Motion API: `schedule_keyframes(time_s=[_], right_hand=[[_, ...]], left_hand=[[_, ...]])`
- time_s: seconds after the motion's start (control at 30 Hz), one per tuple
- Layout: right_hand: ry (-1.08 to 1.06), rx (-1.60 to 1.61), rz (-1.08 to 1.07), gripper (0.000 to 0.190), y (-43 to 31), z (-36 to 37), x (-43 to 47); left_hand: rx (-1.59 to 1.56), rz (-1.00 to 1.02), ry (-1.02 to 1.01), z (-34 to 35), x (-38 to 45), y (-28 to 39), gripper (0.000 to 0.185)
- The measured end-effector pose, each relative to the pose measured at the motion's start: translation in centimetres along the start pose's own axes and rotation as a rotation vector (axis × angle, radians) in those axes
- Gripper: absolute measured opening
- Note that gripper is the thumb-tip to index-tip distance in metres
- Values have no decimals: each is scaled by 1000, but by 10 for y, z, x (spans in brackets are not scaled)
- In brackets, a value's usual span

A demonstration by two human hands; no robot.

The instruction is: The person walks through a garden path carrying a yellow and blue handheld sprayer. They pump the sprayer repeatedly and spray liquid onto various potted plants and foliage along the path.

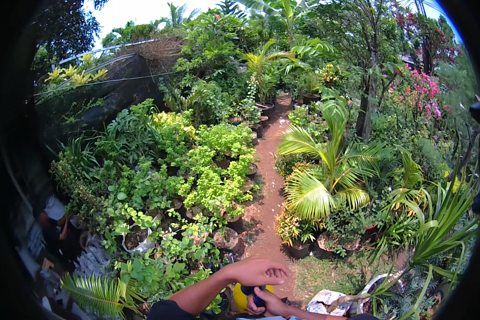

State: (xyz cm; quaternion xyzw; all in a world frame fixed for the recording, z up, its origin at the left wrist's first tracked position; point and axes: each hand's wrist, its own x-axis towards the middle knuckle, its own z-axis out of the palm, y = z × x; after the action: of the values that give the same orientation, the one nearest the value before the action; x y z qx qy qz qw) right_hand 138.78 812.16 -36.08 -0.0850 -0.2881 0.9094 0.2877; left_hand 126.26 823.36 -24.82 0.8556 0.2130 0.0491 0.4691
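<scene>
A yellow container with a dark blue top (240,298), perhaps a sprayer, is at the bottom centre, close to my body. My right hand (267,303) has its fingers wrapped around the dark blue part. My left hand (260,271) is just above it, palm down, with its fingers loosely bent; whether it touches the top cannot be told. The lower part of the container is hidden by my hands and arms.
A reddish dirt path (270,188) runs ahead between potted leafy shrubs (220,172) and a young palm (330,176). Spiky leaves (436,224) and a white sack (328,301) are at the lower right. Another person (56,232) is at the far left.
</scene>
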Motion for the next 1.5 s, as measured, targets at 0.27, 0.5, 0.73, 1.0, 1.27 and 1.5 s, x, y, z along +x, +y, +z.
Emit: schedule_keyframes(time_s=[0.27,0.5,0.73,1.0,1.27,1.5], right_hand=[[-6,-71,91,61,-85,-52,24],[-164,-64,148,53,-143,-84,81],[-127,58,246,62,-200,-150,190],[53,277,279,74,-264,-208,321],[347,202,259,73,-322,-252,393],[356,231,239,69,-395,-317,456]], left_hand=[[-716,19,608,-46,39,-26,12],[-686,587,820,-191,38,14,15],[155,44,82,-347,67,-70,48],[-185,-148,-151,-382,120,-254,55],[-414,29,-39,-438,164,-357,54],[-731,57,-88,-515,221,-428,53]])
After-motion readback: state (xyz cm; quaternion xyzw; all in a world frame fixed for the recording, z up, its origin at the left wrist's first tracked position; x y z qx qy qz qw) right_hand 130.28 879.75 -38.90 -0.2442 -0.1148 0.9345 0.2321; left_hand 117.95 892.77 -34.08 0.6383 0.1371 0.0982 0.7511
